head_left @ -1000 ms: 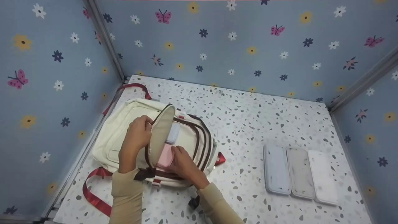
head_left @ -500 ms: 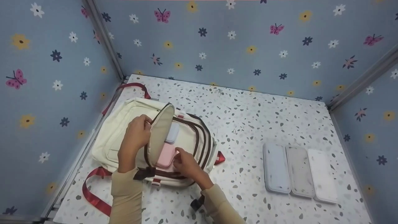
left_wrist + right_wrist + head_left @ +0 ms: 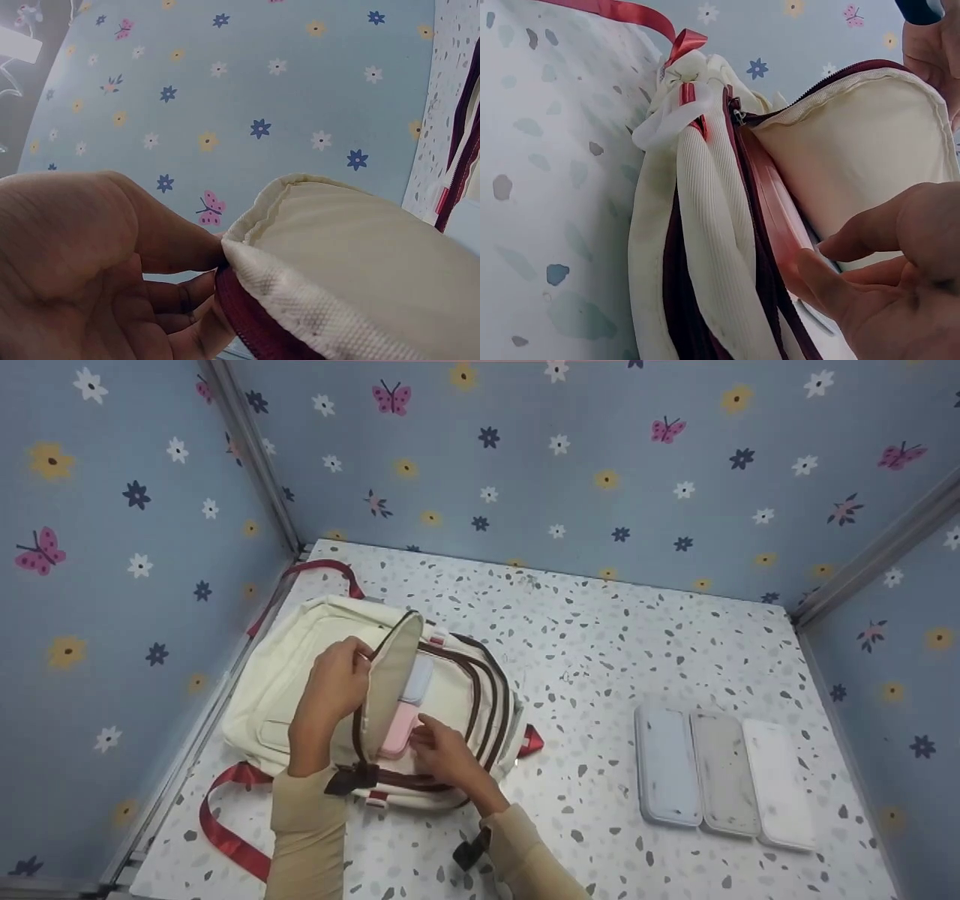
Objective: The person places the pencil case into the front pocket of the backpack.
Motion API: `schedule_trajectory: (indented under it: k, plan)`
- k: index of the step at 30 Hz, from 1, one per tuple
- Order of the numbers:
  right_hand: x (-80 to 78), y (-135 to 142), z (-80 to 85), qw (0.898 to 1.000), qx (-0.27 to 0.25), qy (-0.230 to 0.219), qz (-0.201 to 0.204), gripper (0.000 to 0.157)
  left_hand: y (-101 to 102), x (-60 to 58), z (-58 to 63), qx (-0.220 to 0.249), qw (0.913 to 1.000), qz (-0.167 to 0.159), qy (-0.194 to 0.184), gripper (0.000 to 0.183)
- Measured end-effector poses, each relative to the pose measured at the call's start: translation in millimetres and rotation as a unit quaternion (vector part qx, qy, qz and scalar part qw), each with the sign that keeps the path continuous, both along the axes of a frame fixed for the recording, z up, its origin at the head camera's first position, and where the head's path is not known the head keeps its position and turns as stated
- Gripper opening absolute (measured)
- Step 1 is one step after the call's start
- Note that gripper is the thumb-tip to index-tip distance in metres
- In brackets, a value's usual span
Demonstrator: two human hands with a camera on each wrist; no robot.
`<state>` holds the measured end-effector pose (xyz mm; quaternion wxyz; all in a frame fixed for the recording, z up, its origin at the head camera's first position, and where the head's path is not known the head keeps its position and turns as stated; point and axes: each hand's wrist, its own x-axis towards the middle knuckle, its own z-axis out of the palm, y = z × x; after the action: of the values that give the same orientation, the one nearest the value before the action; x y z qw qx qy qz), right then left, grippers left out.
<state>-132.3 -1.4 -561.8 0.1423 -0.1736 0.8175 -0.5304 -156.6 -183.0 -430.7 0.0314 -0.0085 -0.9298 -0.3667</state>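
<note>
A cream backpack (image 3: 296,660) with brown zip edges lies on the left of the table, its front pocket unzipped. My left hand (image 3: 331,682) pinches the edge of the pocket flap (image 3: 390,682) between thumb and fingers and holds it raised; the left wrist view shows this pinch on the flap's corner (image 3: 255,262). Inside the pocket, partly covered by the flap, lie a flat pink case (image 3: 400,733) and, above it, a light-blue case (image 3: 418,681). My right hand (image 3: 448,751) has its fingertips at the near edge of the pink case, touching it in the right wrist view.
Three long flat lidded cases, blue (image 3: 667,769), grey (image 3: 724,776) and white (image 3: 780,787), lie side by side at the right of the speckled table (image 3: 585,660). Red straps (image 3: 232,840) trail from the backpack. Flower-patterned panels (image 3: 525,472) enclose the table.
The pink case has slid a little up and left, further under the flap. My right hand let its grip on the case go, drew back slightly, and is at its edge again. Left hand barely moved.
</note>
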Motion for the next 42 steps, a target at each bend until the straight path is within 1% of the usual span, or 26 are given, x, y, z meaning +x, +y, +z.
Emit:
schedule_trajectory:
  k: [4,10,20,25,30,33,38,42]
  plan:
    - [-1.0,-3.2,-1.5,1.000,-0.010,-0.007,-0.005,0.049,0.4,-0.8,-0.5,0.001,1.0000,0.001,-0.001,0.023]
    - [-2.1,-6.9,-2.0,1.000,-0.025,-0.015,0.007,0.050,1.1,-1.3,-0.2,-0.001,1.0000,0.004,0.000,0.022]
    - [-3.9,-8.4,-0.3,1.000,-0.024,-0.011,0.011,0.049,1.0,-2.2,0.7,-0.003,1.0000,0.003,-0.003,0.022]
    - [-3.0,-7.7,-2.0,0.999,-0.024,-0.020,0.011,0.051,1.2,-0.5,0.6,0.001,0.9999,0.007,-0.008,0.022]
    - [-1.7,-4.5,-1.6,1.000,-0.022,-0.021,0.001,0.049,1.7,0.4,0.3,0.003,0.9999,0.011,-0.010,0.021]
    - [-2.1,-1.2,0.3,1.000,-0.023,-0.016,-0.012,0.047,2.3,0.5,0.6,-0.001,0.9999,0.013,-0.006,0.021]
    - [-3.7,6.6,5.7,0.999,-0.046,-0.008,-0.026,0.045,2.8,0.2,0.3,-0.004,0.9999,0.014,-0.005,0.021]
    - [-5.8,13.4,11.6,0.997,-0.060,0.012,-0.036,0.043,2.3,-0.1,-0.8,-0.006,0.9999,0.015,-0.007,0.021]
